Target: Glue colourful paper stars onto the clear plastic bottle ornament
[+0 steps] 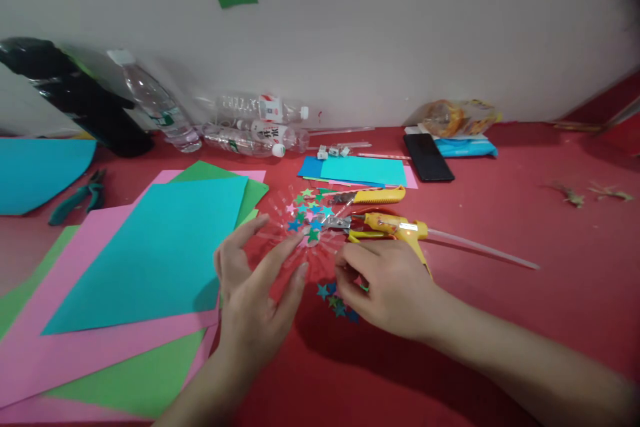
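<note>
A clear plastic piece with strips fanned out all round (285,260) lies on the red table. Small colored paper stars (313,235) cover its middle. My left hand (255,297) is open beside it, fingers spread, with the index fingertip at the edge of the stars; whether it touches them I cannot tell. To the right, my right hand (393,287) is closed in a pinch over a small pile of loose stars (339,310). What sits between its fingertips is hidden.
Behind my right hand are a yellow glue gun (395,223), a yellow utility knife (380,195) and yellow-handled scissors (367,235). Colored paper sheets (160,253) spread on the left near pliers (80,200). Plastic bottles (245,140) and a black phone (429,157) lie toward the wall.
</note>
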`<action>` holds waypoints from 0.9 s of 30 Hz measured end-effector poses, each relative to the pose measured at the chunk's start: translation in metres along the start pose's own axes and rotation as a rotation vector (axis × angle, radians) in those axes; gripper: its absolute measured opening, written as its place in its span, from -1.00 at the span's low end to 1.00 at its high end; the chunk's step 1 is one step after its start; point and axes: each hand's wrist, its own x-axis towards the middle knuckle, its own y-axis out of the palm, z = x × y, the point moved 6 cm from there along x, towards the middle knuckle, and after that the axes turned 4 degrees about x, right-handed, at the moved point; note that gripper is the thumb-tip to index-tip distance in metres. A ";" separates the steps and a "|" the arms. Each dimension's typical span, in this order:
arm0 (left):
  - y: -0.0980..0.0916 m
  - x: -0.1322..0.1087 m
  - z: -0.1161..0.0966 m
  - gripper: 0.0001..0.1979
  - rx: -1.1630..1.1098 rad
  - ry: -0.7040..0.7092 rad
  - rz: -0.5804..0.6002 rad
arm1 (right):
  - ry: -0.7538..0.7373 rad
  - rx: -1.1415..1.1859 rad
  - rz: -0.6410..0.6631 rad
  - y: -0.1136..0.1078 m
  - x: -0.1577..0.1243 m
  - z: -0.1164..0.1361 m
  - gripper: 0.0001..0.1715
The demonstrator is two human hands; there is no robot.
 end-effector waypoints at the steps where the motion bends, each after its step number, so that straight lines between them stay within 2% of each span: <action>1: 0.001 0.000 0.000 -0.67 0.001 -0.005 0.005 | -0.003 -0.004 -0.008 -0.001 0.000 0.000 -0.83; 4: 0.002 0.000 0.000 -0.69 -0.017 -0.013 0.019 | -0.047 -0.003 -0.061 -0.005 0.000 0.004 -0.82; 7: 0.003 0.000 0.001 -0.69 -0.018 0.008 0.012 | -0.113 -0.025 -0.103 -0.007 0.001 0.007 -0.69; 11: 0.001 0.001 0.000 -0.69 -0.002 0.030 -0.001 | -0.111 -0.134 -0.050 -0.001 0.003 0.005 -0.57; 15: 0.002 0.002 0.001 -0.72 -0.012 0.009 0.014 | -0.111 -0.217 -0.020 0.004 0.002 0.004 -0.59; 27: 0.001 0.002 0.003 -0.70 -0.048 -0.001 0.024 | -0.216 -0.275 -0.093 -0.001 0.000 0.011 -0.62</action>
